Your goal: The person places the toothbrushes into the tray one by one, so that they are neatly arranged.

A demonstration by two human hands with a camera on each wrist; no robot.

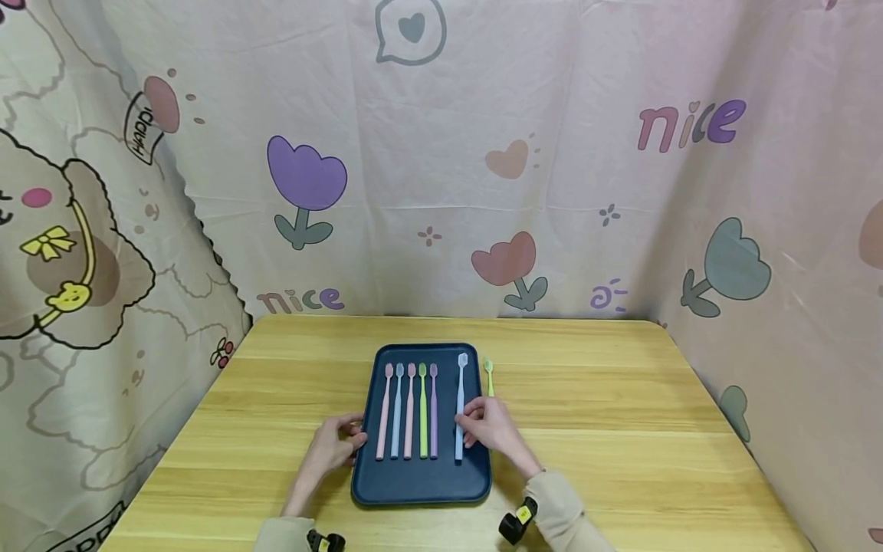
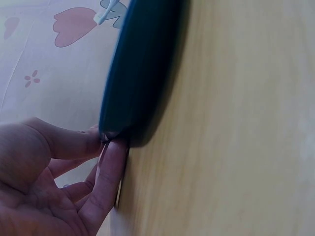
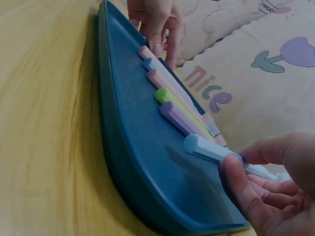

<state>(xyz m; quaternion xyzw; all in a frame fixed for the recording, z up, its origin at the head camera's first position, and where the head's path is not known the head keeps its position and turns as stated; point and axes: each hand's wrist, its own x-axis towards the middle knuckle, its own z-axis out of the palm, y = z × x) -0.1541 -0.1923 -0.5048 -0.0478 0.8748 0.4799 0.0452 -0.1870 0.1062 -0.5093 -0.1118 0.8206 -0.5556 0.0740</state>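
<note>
In the head view a dark blue tray [image 1: 421,487] lies on the table with a row of several toothbrushes: pink, light blue, pink, green [image 1: 423,414] and purple [image 1: 434,414]. My right hand [image 1: 491,425] pinches the handle of another light blue toothbrush [image 1: 461,383] over the tray's right side, bristle end toward the back. The right wrist view shows this handle [image 3: 209,149] between thumb and fingers, raised above the tray surface. My left hand [image 1: 333,445] grips the tray's left edge, thumb at the rim and a finger under it in the left wrist view.
A green toothbrush [image 1: 489,369] lies on the wooden table [image 1: 593,399] just right of the tray, partly hidden behind my right hand. Patterned curtains [image 1: 428,169] hang behind and at both sides of the table. Each wrist wears a small black camera [image 1: 513,525].
</note>
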